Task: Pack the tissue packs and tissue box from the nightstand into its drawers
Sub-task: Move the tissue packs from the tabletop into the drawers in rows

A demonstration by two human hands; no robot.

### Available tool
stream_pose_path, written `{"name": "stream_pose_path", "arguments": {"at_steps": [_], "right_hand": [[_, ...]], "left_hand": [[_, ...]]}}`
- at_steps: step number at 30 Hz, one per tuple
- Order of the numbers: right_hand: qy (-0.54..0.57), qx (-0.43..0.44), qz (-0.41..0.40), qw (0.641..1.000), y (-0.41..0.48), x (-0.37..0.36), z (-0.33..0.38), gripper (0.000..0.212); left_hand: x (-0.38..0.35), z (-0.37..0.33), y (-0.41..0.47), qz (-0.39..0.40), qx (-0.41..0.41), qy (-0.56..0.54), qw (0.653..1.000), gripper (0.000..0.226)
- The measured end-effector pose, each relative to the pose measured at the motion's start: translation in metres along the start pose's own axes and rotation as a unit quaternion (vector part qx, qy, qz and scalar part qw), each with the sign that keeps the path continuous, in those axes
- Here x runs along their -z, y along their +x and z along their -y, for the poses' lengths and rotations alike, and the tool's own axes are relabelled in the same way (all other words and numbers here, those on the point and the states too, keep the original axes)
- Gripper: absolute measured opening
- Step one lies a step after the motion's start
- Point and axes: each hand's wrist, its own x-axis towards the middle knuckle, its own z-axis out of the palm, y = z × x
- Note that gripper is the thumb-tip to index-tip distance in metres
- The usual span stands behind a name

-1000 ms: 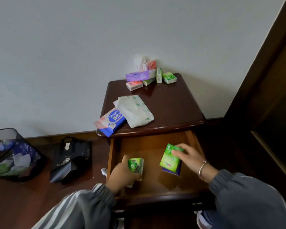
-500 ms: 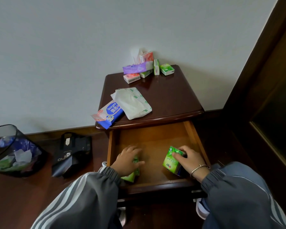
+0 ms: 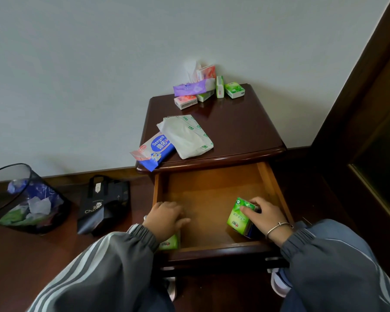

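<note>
The drawer of the nightstand is seen pulled out beneath the dark wooden surface. At the drawer's 4 o'clock corner a green tissue pack is held on edge by the right hand. That hand's grip is clamped on the pack, with the fingers curled round its top. A dark blue pack is pressed against the green one's far side and is largely hidden.

At the drawer's 7 o'clock corner a second green tissue pack lies low in the drawer. It is mostly covered by the left hand, which is laid palm down with the fingers loosely bent. Whether its grip is closed on that pack cannot be told.

At 8 o'clock on the surface a blue wet-wipe pack overhangs the front edge. A white soft tissue pack touches it.

At 12 o'clock, against the wall, small packs are clustered. A purple pack is propped across a red pack. A red-and-white pack is stood upright behind them, and two small green packs are set just beside, at 1 o'clock.

On the floor at the nightstand's 9 o'clock a black bag and a mesh wastebasket are seen.
</note>
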Motion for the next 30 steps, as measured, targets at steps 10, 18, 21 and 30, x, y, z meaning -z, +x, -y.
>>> {"name": "stream_pose_path", "arguments": {"at_steps": [10, 18, 21, 30], "right_hand": [[0.033, 0.032, 0.172, 0.984, 0.012, -0.040, 0.040, 0.023], [-0.006, 0.025, 0.171, 0.985, 0.014, -0.109, 0.075, 0.055], [-0.038, -0.009, 0.110, 0.993, 0.010, -0.106, 0.066, 0.055], [-0.058, 0.007, 0.228, 0.972, 0.005, -0.105, 0.058, 0.018]], "left_hand": [[-0.023, 0.010, -0.039, -0.122, 0.282, -0.394, 0.866, 0.041], [-0.021, 0.012, -0.040, -0.152, 0.264, -0.379, 0.874, 0.032], [-0.021, 0.011, -0.040, -0.165, 0.262, -0.380, 0.872, 0.031], [-0.017, 0.009, -0.039, -0.176, 0.258, -0.388, 0.867, 0.029]]}}
